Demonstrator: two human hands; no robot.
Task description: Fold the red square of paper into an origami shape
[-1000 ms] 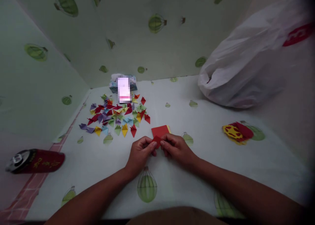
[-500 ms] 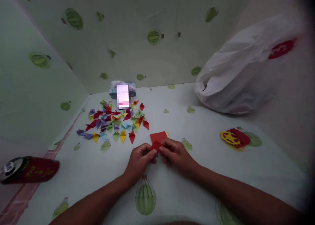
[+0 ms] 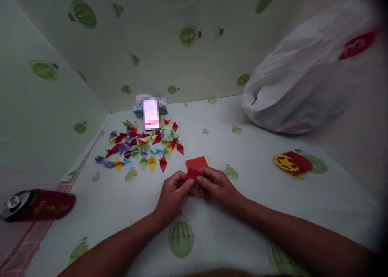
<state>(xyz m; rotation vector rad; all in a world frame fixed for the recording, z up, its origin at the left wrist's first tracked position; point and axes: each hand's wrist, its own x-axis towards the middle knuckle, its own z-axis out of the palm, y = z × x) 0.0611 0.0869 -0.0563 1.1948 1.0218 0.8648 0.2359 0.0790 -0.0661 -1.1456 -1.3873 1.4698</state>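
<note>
Between my two hands is a small folded piece of red paper [image 3: 192, 174]. My left hand [image 3: 175, 190] pinches its left side, thumb on top. The right side is pinched by my right hand [image 3: 216, 185], with the thumb near the other thumb. Just beyond the fingers lies a stack of square paper [image 3: 197, 162], red on top with a yellow edge showing. Farther off to the left, many small folded paper cranes [image 3: 142, 145] in red, purple, yellow, green and blue lie in a loose heap.
Behind the heap a lit phone [image 3: 151, 113] leans on a tissue box [image 3: 163, 104]. A red can [image 3: 45, 205] is at the left edge. On the right are a white plastic bag [image 3: 291, 87] and red and yellow cut-out pieces [image 3: 292, 164].
The view has tilted slightly. Both hands keep their pinch on the red paper, which looks turned and flatter than before.
</note>
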